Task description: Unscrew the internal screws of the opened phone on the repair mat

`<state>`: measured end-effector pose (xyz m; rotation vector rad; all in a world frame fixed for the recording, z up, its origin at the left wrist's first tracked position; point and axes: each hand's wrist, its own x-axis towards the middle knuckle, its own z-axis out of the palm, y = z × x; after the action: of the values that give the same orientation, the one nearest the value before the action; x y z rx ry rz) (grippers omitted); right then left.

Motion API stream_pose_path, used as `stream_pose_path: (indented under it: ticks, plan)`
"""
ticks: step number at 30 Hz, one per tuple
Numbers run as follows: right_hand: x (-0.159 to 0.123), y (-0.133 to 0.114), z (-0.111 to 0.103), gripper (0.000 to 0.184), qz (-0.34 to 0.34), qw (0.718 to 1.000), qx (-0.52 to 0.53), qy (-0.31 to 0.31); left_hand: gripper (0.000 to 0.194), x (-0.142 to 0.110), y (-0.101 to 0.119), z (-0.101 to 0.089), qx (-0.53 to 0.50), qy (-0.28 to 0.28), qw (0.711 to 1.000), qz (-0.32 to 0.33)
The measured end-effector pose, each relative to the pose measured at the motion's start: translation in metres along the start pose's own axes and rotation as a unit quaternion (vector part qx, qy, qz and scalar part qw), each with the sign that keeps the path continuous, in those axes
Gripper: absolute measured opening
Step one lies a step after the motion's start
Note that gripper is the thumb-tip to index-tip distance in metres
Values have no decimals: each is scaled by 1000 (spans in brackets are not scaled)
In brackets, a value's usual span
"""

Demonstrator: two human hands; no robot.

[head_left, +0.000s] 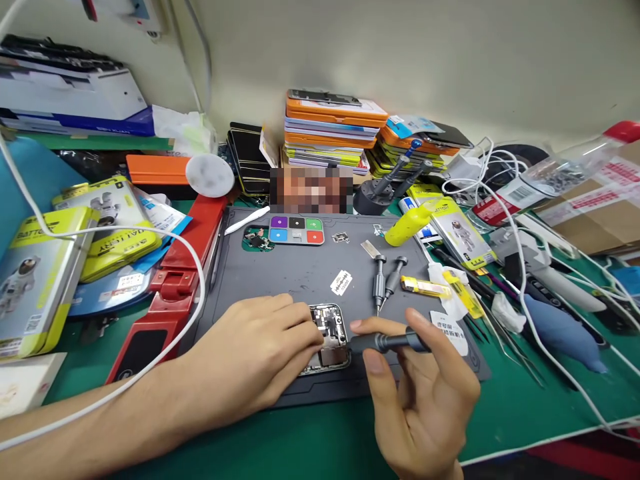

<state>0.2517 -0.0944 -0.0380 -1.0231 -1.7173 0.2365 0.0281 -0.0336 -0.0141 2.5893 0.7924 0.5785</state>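
An opened smartphone (334, 327) lies on the grey work mat (280, 273), its circuit boards and metal shields bare. My left hand (265, 343) is closed over the phone's left side, fingers curled down onto it and hiding much of that part. In my right hand (425, 393) is a dark grey screwdriver (387, 343), held between thumb and fingers, almost level. Its front end points left to the phone's right edge; I cannot make out the tip. Beyond the phone, two more screwdrivers (379, 283) rest on the mat near a razor-blade-shaped piece (341, 282).
A coloured parts tray (297, 231) sits at the mat's back. Yellow battery boxes (47, 280) and a red clamp-like tool (173, 283) stand left. A yellow bottle (407, 223), tweezers (515, 347) and a blue air blower (565, 330) are right. A white cable (195, 250) loops over my left forearm.
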Motion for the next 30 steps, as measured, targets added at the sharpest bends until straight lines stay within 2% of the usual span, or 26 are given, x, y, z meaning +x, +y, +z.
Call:
stream_pose_path:
  ticks: [5,15,30]
  plan:
    - [-1,2,2,82,0,1000,-11,-24,24,0,0,1,1,3,1000,-17]
    - [0,3,1,82,-2,1000,-7,-30,31,-2,0,1,2,40,999,-25]
    - [1,4,-1,84,-5,999,11,-34,30,1,1,-2,3,47,999,10]
